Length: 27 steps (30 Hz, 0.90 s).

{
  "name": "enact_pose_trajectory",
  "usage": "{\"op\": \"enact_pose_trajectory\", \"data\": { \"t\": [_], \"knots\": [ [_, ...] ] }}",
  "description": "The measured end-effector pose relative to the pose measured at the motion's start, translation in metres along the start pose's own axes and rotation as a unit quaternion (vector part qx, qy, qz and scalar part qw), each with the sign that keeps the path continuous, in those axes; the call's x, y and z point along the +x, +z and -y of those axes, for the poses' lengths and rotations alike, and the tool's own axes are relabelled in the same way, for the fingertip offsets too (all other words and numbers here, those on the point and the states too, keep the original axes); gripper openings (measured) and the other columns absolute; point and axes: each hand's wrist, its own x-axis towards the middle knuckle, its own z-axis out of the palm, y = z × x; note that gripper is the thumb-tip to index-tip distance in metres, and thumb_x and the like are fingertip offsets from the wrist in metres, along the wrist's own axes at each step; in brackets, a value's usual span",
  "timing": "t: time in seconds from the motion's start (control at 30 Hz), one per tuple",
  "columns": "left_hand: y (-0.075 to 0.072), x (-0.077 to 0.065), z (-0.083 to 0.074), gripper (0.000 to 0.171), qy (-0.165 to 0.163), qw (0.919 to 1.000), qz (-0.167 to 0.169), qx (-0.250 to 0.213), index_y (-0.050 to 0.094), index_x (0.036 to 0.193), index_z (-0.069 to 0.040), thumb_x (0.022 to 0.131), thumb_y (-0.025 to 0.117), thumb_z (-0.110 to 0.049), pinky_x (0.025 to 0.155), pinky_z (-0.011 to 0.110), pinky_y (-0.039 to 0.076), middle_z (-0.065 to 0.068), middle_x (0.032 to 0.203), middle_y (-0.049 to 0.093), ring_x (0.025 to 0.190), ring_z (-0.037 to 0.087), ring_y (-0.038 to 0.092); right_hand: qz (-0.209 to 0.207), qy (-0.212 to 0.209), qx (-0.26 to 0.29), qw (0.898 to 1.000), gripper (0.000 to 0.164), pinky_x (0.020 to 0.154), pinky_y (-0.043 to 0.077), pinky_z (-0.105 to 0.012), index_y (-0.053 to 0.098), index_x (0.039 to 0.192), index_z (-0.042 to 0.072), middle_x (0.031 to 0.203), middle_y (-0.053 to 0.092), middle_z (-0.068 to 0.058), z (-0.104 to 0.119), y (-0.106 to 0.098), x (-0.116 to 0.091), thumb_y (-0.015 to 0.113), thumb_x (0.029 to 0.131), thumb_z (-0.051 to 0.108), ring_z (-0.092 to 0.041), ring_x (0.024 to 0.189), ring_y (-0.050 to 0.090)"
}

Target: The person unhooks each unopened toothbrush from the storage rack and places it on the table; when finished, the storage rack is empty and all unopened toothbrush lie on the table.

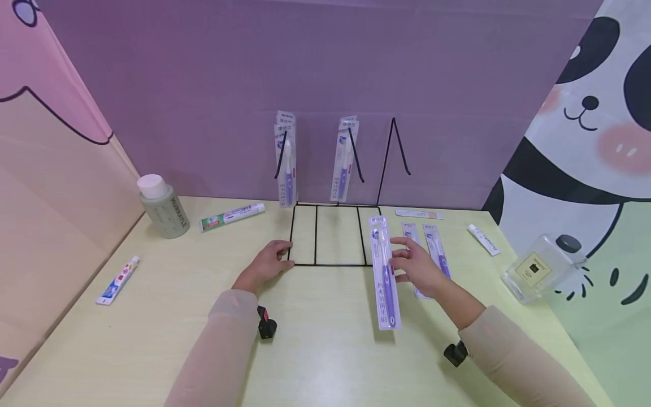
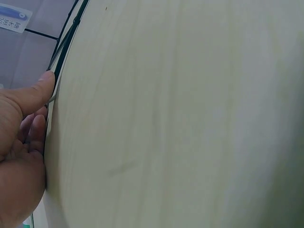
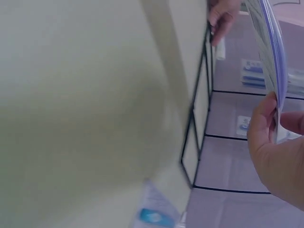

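Observation:
My right hand (image 1: 417, 265) pinches a packaged toothbrush (image 1: 385, 277) by the side of its pack, between thumb and fingers in the right wrist view. The pack is raised over the table, in front of the right end of a black wire display rack (image 1: 330, 264). At the rack's left front corner my left hand (image 1: 265, 264) holds the base wire, thumb on one side and fingers on the other in the left wrist view. Toothbrush packs hang on the left hook (image 1: 286, 164) and the middle hook (image 1: 344, 158). The right hook (image 1: 400, 148) is bare.
Two toothbrush packs (image 1: 437, 249) lie partly behind my right hand, with a flat narrow pack (image 1: 419, 214) beyond. Toothpaste tubes (image 1: 233, 216) and a grey-green bottle (image 1: 164, 208) are on the left. A small white tube (image 1: 483, 240) and a clear bottle (image 1: 542, 268) stand right.

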Motion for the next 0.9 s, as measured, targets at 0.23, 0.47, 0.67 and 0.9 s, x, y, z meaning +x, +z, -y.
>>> {"op": "enact_pose_trajectory", "data": {
  "t": [0.23, 0.47, 0.67, 0.9],
  "knots": [
    [-0.003, -0.002, -0.002, 0.05, -0.005, 1.0, 0.004, 0.007, 0.045, 0.131, -0.004, 0.085, 0.064, -0.011, 0.091, 0.041, 0.035, 0.013, 0.123, 0.042, 0.105, 0.027, 0.042, 0.032, 0.057, -0.006, 0.998, 0.053, 0.061, 0.049, -0.038, 0.03, 0.131, 0.002, 0.093, 0.051, -0.014, -0.035, -0.001, -0.028, 0.054, 0.083, -0.004, -0.021, 0.071, 0.053],
    [-0.004, -0.002, -0.002, 0.049, -0.007, 0.9999, 0.005, 0.011, 0.045, 0.131, -0.004, 0.086, 0.063, -0.011, 0.088, 0.039, 0.036, 0.013, 0.12, 0.043, 0.101, 0.026, 0.041, 0.029, 0.107, -0.03, 0.993, 0.052, 0.055, 0.05, -0.037, 0.032, 0.128, 0.002, 0.09, 0.046, -0.015, -0.055, 0.001, -0.041, 0.056, 0.081, -0.005, -0.023, 0.068, 0.054],
    [-0.004, -0.001, -0.002, 0.049, -0.008, 0.9999, 0.005, 0.01, 0.045, 0.131, -0.004, 0.085, 0.063, -0.011, 0.091, 0.04, 0.035, 0.013, 0.123, 0.042, 0.105, 0.026, 0.042, 0.025, 0.111, -0.072, 0.991, 0.052, 0.054, 0.051, -0.039, 0.033, 0.125, -0.001, 0.089, 0.046, -0.018, -0.056, 0.0, -0.042, 0.057, 0.079, -0.006, -0.025, 0.067, 0.056],
    [-0.002, 0.0, -0.001, 0.049, -0.006, 1.0, 0.007, -0.003, 0.046, 0.13, -0.003, 0.085, 0.064, -0.01, 0.092, 0.039, 0.035, 0.013, 0.123, 0.042, 0.105, 0.027, 0.041, 0.02, 0.13, -0.214, 0.968, 0.047, 0.048, 0.05, -0.038, 0.041, 0.121, 0.001, 0.086, 0.05, -0.014, -0.046, -0.001, -0.046, 0.063, 0.079, 0.0, -0.024, 0.06, 0.058]
  ]
}}
